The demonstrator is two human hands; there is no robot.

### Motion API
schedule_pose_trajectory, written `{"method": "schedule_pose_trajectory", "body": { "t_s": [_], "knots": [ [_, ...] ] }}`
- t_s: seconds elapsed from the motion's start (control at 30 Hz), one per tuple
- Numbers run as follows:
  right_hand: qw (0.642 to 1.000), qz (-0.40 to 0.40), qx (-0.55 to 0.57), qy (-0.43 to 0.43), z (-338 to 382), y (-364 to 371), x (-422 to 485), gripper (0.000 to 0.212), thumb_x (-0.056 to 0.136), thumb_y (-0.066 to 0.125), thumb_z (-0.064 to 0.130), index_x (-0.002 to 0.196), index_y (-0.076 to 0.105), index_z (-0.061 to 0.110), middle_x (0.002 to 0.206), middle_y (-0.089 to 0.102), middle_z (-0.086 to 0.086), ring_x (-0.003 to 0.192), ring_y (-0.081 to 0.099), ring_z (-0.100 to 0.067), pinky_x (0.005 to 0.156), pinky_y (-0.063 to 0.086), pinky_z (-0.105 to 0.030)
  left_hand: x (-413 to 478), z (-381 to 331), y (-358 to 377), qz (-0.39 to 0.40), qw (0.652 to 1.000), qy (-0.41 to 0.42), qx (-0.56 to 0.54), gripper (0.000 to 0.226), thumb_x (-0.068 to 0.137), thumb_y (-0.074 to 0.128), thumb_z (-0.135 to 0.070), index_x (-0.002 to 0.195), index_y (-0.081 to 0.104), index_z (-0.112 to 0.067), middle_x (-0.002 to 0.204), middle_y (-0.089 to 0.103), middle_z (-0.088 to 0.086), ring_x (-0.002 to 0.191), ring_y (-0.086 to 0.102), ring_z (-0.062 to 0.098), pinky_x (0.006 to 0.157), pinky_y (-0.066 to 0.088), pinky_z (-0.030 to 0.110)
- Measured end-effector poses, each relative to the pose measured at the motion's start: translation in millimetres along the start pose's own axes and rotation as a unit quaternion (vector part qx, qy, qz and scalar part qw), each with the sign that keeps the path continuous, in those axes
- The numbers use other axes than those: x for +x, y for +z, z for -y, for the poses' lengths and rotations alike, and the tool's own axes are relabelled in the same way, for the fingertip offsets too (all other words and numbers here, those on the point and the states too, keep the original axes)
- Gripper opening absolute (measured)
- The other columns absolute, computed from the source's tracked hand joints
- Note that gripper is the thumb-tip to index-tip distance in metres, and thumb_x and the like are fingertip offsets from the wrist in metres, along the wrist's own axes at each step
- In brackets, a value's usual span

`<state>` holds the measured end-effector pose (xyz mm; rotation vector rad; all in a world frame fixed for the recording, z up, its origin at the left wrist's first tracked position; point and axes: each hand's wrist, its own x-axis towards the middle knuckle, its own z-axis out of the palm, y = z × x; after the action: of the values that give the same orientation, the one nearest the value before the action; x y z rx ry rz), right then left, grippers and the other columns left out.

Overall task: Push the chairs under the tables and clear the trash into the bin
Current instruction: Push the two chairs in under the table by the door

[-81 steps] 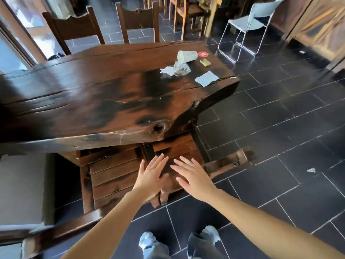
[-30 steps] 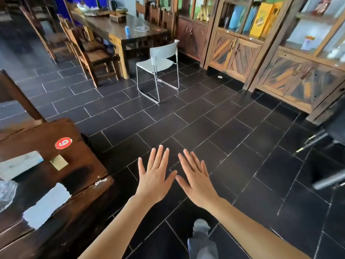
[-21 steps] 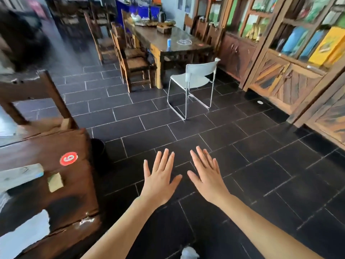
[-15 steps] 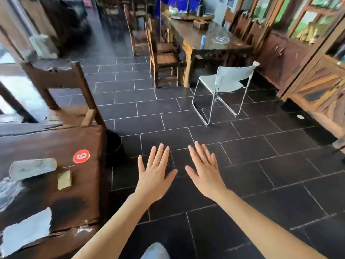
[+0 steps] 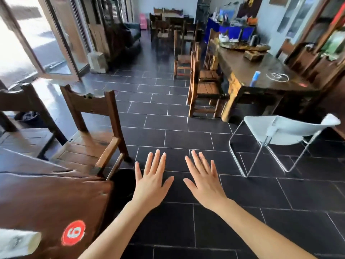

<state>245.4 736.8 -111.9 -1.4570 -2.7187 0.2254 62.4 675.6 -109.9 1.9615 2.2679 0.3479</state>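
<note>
Left hand (image 5: pixel 151 181), right hand (image 5: pixel 204 181) at centre frame: fingers spread, palms down, holding nothing. Free, likely for next push. Wooden chair (image 5: pixel 89 107), centre left, stands out from table (image 5: pixel 46 199), lower left. Cup (image 5: pixel 16 242), trash, lies on table in lower-left corner.

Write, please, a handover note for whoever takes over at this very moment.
Left hand and right hand: open, empty, over the floor.
Two wooden chairs stand out from the near table; the white folding chair stands clear of the far table.
A white cup lies on the near table; a black bin, seemingly, at its corner.
Done: nothing visible.
Left: chairs in, cup binned.
</note>
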Motion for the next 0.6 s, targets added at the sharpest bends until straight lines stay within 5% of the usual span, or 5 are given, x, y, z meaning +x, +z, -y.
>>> {"method": "schedule_pose_trajectory", "body": {
  "t_s": [0.13, 0.3, 0.6],
  "knots": [
    [1.000, -0.020, -0.017, -0.016, -25, -16, 95, 0.070, 0.085, -0.002, 0.058, 0.147, -0.017, 0.029, 0.155, -0.027, 0.005, 0.143, -0.027, -0.017, 0.114, -0.014, -0.048, 97, 11, -6, -0.040, 0.999, 0.014, 0.027, 0.076, 0.081, 0.000, -0.066, 0.144, -0.025, -0.032, 0.149, -0.036, -0.010, 0.137, -0.037, 0.013, 0.106, -0.033, 0.046],
    [0.999, -0.022, -0.005, -0.030, -66, -14, 211, 0.073, 0.082, -0.016, 0.067, 0.147, -0.018, 0.034, 0.156, -0.027, 0.006, 0.142, -0.030, -0.016, 0.114, -0.016, -0.049, 213, 30, 9, -0.070, 0.996, 0.007, 0.055, 0.074, 0.091, 0.022, -0.060, 0.152, 0.000, -0.026, 0.159, -0.007, -0.002, 0.144, -0.021, 0.016, 0.110, -0.022, 0.049],
    [0.993, -0.001, -0.001, -0.118, -125, -32, 490, 0.071, 0.083, -0.005, 0.059, 0.148, -0.015, 0.032, 0.153, -0.029, 0.004, 0.142, -0.028, -0.018, 0.116, -0.012, -0.051, 435, 82, 12, -0.069, 0.989, -0.123, 0.047, 0.077, 0.088, 0.010, -0.067, 0.152, -0.002, -0.027, 0.159, -0.010, -0.002, 0.142, -0.024, 0.015, 0.112, -0.019, 0.051]
  ]
}}
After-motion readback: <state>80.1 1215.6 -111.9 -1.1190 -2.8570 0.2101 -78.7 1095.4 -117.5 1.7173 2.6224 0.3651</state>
